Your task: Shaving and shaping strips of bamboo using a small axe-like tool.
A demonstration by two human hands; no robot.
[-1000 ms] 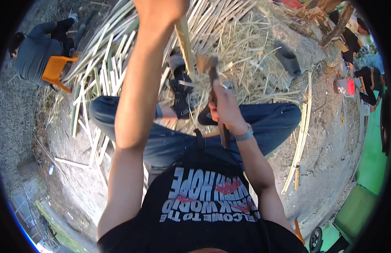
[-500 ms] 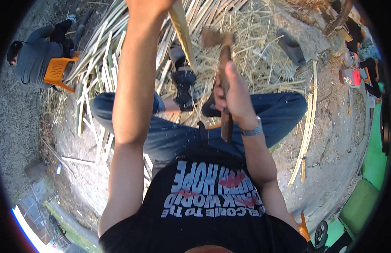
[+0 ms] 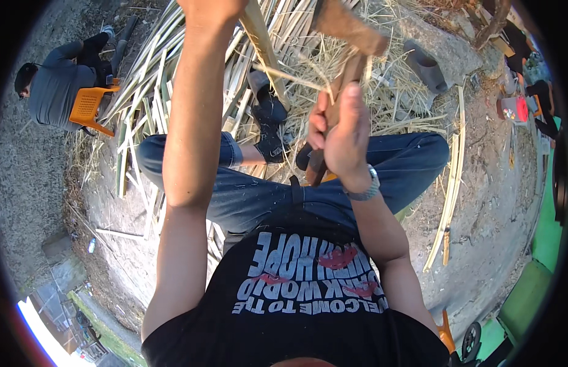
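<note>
Right hand [image 3: 342,131] clamped on the hatchet [image 3: 352,66], pale stick [image 3: 261,46] left of its head! Left hand [image 3: 213,8] cut off up top, can't tell its grip!

Sunlit ground [image 3: 483,196], orange chair [image 3: 86,107] at left, green surface [image 3: 546,226] far right

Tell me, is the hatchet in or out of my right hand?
In: the right hand grips the hatchet, wrapped around its brown handle.
</note>
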